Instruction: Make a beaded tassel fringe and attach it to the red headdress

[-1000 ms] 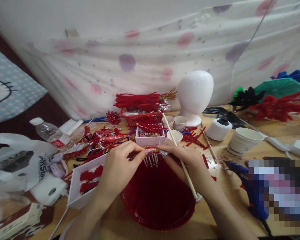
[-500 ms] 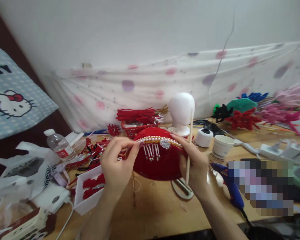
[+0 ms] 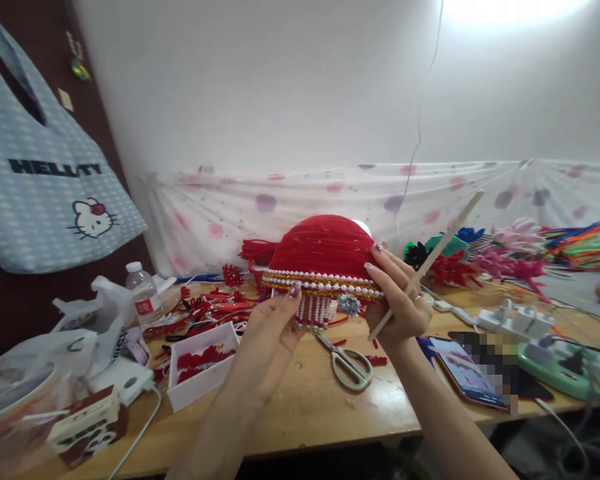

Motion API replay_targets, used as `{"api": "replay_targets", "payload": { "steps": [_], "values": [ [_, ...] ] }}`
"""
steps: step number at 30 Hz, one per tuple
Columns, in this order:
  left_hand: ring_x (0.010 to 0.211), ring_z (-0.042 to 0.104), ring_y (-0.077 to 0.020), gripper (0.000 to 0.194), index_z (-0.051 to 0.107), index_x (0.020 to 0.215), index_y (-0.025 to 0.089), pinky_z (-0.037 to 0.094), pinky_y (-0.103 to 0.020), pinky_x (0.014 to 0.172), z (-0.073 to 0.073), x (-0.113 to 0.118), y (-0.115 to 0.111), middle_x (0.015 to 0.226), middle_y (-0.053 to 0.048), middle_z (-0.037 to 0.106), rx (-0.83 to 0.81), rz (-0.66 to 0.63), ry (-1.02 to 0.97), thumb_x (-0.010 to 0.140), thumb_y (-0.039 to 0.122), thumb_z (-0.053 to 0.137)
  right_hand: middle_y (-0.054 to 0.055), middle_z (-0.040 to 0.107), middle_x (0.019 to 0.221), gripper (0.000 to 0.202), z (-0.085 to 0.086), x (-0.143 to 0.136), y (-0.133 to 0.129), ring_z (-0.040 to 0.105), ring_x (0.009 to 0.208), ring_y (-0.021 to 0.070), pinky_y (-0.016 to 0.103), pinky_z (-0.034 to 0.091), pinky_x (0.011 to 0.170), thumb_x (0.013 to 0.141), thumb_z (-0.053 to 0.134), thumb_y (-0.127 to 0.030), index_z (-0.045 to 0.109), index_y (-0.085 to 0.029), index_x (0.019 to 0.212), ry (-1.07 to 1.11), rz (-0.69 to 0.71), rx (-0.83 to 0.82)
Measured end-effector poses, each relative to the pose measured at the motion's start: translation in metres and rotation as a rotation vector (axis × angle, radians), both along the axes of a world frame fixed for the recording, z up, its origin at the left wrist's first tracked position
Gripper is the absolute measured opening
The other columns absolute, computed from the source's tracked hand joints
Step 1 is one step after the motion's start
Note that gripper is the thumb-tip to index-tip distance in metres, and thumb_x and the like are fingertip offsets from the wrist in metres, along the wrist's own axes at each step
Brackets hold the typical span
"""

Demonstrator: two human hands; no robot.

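Note:
A red dome-shaped cap [image 3: 320, 247] is held up over the table, its crown upward. White pearl and gold trim [image 3: 325, 283] runs along its lower edge, with a short pearl fringe [image 3: 314, 312] and a silvery round ornament [image 3: 349, 305] hanging there. My left hand [image 3: 267, 340] pinches the rim beside the fringe. My right hand [image 3: 400, 300] grips the cap's right side, and a thin pale wooden stick [image 3: 447, 233] is also held between its fingers, slanting up to the right.
Scissors [image 3: 351, 367] lie below the cap. A white box [image 3: 200, 367] with red pieces stands left, near a water bottle [image 3: 143, 293] and plastic bags. On the right are a phone [image 3: 467, 373], a power strip [image 3: 513, 323] and colourful fuzzy flowers [image 3: 515, 257].
The cap has been raised and tilted, so its crown shows instead of its hollow inside. The stick has swung from near upright to slanting. My view has shifted upward.

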State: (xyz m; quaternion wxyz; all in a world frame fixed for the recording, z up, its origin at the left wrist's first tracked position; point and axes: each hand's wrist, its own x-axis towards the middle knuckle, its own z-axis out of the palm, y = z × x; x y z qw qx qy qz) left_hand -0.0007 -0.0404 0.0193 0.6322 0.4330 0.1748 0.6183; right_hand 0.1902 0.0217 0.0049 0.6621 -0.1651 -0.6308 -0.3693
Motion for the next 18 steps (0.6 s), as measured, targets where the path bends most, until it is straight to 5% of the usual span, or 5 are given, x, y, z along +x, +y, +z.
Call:
{"api": "replay_targets", "payload": {
  "steps": [18],
  "values": [
    [0.082, 0.072, -0.0215, 0.024, 0.072, 0.065, 0.019, 0.058, -0.036, 0.079, 0.016, 0.017, 0.021, 0.066, 0.000, 0.074, 0.012, 0.097, -0.014, 0.055, 0.030, 0.091, 0.002, 0.066, 0.133, 0.044, 0.002, 0.009, 0.018, 0.063, 0.121, 0.0306, 0.057, 0.057, 0.097, 0.099, 0.042, -0.026, 0.052, -0.040, 0.140, -0.021, -0.041, -0.021]
  ]
}}
